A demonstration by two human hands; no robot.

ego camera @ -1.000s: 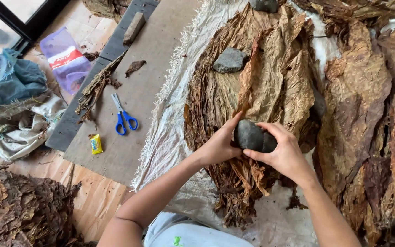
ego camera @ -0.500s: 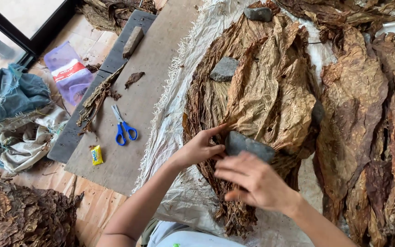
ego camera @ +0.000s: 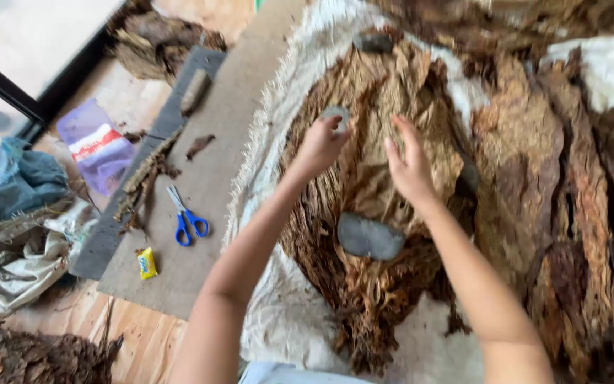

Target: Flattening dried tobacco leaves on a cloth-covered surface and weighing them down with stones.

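Left hand (ego camera: 319, 148) is curled, its fingertips closed on a small grey stone (ego camera: 335, 114) that sits on the upper part of the leaf pile; how firm the grip is cannot be told through the blur. Right hand (ego camera: 410, 167) hovers just beside it with fingers straight and held loosely together, palm facing the left hand, holding nothing.

Both hands are over one fan-shaped pile of dried brown leaves (ego camera: 371, 213) spread on a white woven cloth (ego camera: 264, 213) with a frayed left edge. Three grey stones show on this pile: the small one at the left hand's fingertips, a larger flat one (ego camera: 369, 237) lying between the two forearms toward the pile's near end, and a third (ego camera: 372, 43) at the pile's far tip. A dark lump at the pile's right edge, behind the right hand, is too blurred to name.

To the right of that pile lies a darker spread of leaves (ego camera: 570, 199), reaching the cloth's right side.

Left of the cloth is a brown mat (ego camera: 236, 142). Near its left edge lie one pair of blue-handled scissors (ego camera: 186, 217), and, close to its near left corner, one small yellow packet (ego camera: 147, 262). A single loose leaf scrap (ego camera: 198, 146) lies farther up the mat. Past the mat's left edge are one purple plastic bag (ego camera: 94, 146) and a heap of blue and pale cloth (ego camera: 15, 213).
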